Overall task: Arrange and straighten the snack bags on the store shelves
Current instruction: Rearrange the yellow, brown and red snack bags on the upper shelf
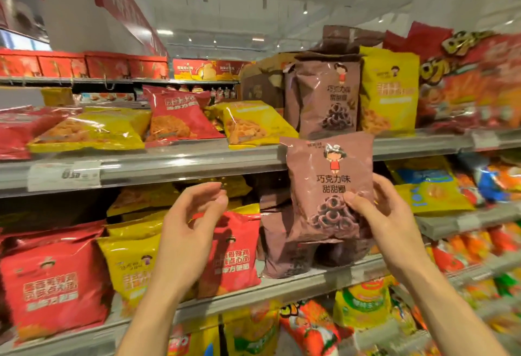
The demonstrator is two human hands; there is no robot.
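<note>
My right hand (379, 209) grips a brown chocolate-ring snack bag (328, 183) by its lower right side and holds it upright in front of the upper shelf edge (169, 164). An identical brown bag (328, 99) stands on that upper shelf just above it. My left hand (191, 214) hovers free to the left with fingers loosely curled, holding nothing, in front of a red bag (234, 254) on the middle shelf. More brown bags (282, 251) stand on the middle shelf behind the held one.
On the upper shelf, yellow bags (90, 133) and a red bag (177, 116) lie flat or tilted at the left; an upright yellow bag (389, 90) stands right of the brown one. Red (53, 282) and yellow bags fill the middle shelf. Lower shelves hold mixed colourful bags.
</note>
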